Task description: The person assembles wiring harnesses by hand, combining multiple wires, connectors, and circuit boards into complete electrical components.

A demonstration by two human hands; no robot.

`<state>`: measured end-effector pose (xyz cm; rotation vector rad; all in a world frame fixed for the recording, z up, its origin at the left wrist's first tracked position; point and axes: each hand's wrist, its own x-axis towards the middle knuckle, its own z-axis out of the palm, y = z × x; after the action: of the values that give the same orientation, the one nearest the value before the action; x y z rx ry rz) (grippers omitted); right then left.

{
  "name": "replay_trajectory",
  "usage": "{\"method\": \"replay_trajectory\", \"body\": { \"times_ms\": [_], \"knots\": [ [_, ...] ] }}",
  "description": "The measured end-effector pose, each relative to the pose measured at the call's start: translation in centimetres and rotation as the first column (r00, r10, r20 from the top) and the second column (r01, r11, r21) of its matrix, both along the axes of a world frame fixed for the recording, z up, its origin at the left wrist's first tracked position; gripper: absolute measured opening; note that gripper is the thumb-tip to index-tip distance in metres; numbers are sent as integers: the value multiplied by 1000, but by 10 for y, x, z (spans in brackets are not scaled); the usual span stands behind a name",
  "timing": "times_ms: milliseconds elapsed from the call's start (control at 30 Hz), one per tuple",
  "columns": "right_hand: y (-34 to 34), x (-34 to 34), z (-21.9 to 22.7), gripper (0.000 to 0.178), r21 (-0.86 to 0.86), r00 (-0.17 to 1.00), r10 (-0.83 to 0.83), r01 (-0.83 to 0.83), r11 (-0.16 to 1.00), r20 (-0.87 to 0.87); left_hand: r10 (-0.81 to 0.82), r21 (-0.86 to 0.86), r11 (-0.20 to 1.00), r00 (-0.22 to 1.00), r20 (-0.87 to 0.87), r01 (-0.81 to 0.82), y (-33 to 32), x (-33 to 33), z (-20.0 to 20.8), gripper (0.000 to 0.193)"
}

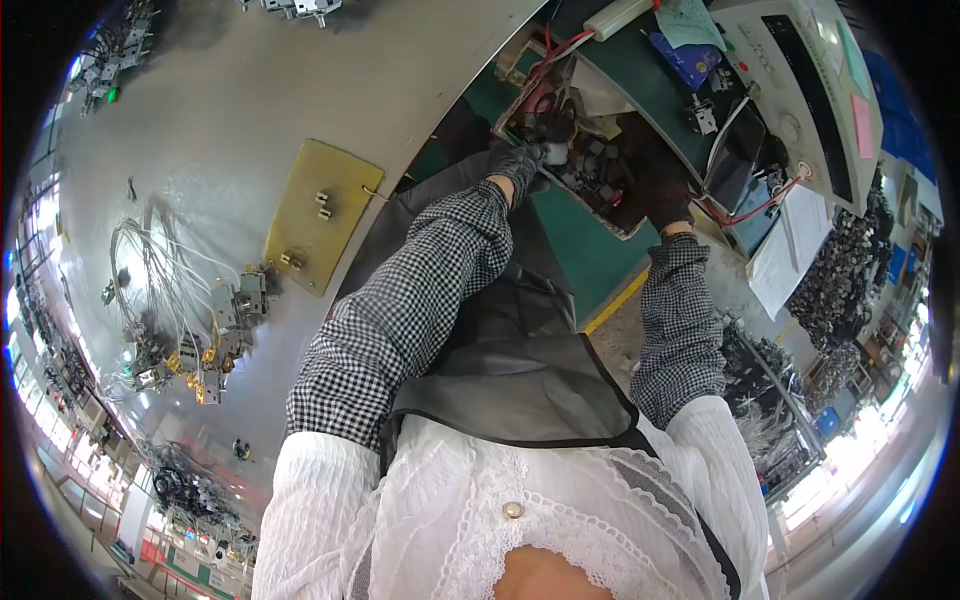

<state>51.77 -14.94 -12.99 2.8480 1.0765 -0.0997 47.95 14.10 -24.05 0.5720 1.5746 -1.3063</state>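
Observation:
My left hand (515, 166), in a dark glove, reaches to the near left edge of an open drawer (622, 234). Its fingers look curled, and a small pale grey piece (555, 153) lies right at their tips; whether they grip it is hidden. Several dark small parts (600, 168) lie loose inside the drawer, along with crumpled paper and a reddish item (543, 100). At the drawer's right side is my right hand (668, 195), also gloved; shadow hides its fingers.
On the metal table at left lie a yellowish board (325, 215) with small metal fittings and a bundle of white wires (160, 255) with metal parts. A pale instrument (800, 90), red cables and papers (793, 250) stand at right. Bins of dark parts (845, 260) lie beyond.

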Motion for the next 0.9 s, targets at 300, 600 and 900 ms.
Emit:
{"method": "replay_trajectory", "body": {
  "times_ms": [300,600,900],
  "knots": [
    [134,-8,81,41,449,922,-17,205,870,-387,30,140,975,725,688,-173,17,-31,101,37],
    [207,9,36,51,380,992,-82,112,918,-94,34,139,976,744,667,-169,22,-27,125,28],
    [141,0,101,42,192,852,-191,318,928,-487,-90,209,974,693,716,-89,25,-29,147,22]
  ]
}}
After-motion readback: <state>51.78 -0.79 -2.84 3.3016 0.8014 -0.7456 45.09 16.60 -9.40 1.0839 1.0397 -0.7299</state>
